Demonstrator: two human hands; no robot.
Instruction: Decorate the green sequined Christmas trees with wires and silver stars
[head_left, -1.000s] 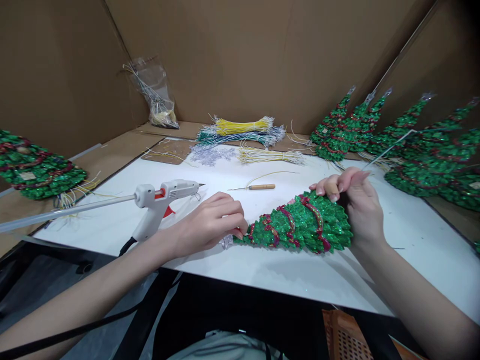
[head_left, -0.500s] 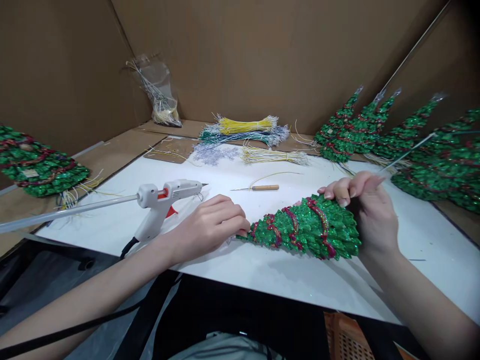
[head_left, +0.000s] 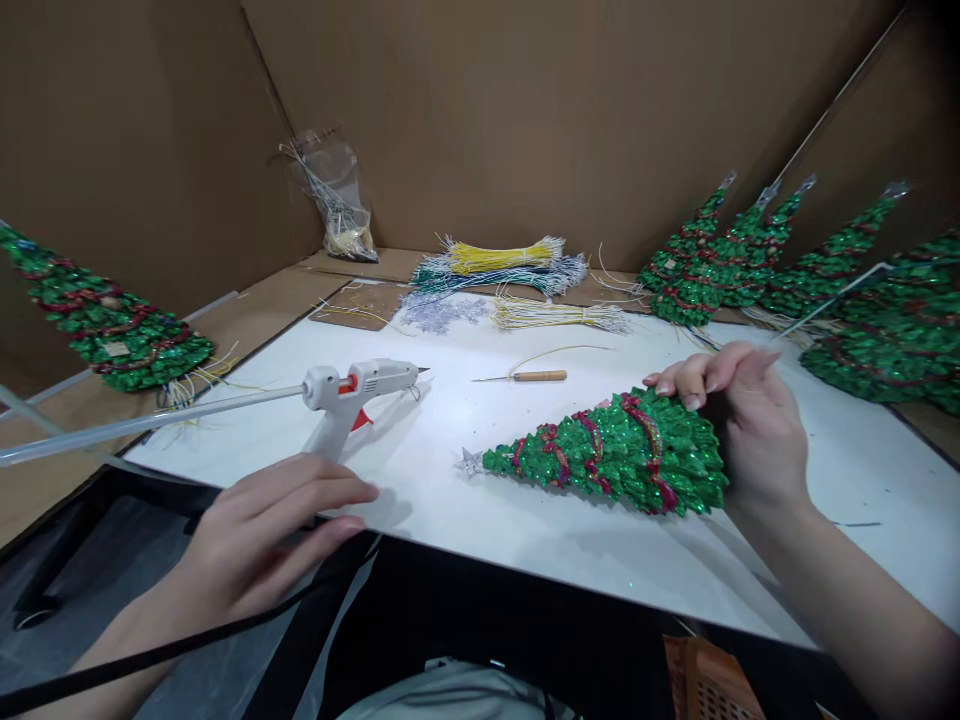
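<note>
Right hand (head_left: 761, 430) grasps a green tree (head_left: 607, 452) by its base, perhaps also a thin wire (head_left: 834, 300); left hand (head_left: 255, 535), relaxed and empty, hangs beside a glue gun (head_left: 337, 408).

Slender bare forearms (head_left: 862, 580), bare hands (head_left: 761, 430), pale grey-green clothing (head_left: 457, 693) at the lap

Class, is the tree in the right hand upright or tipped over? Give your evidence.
Tipped over: the tree runs sideways, its star toward the left, its wide end at the right hand.
</note>
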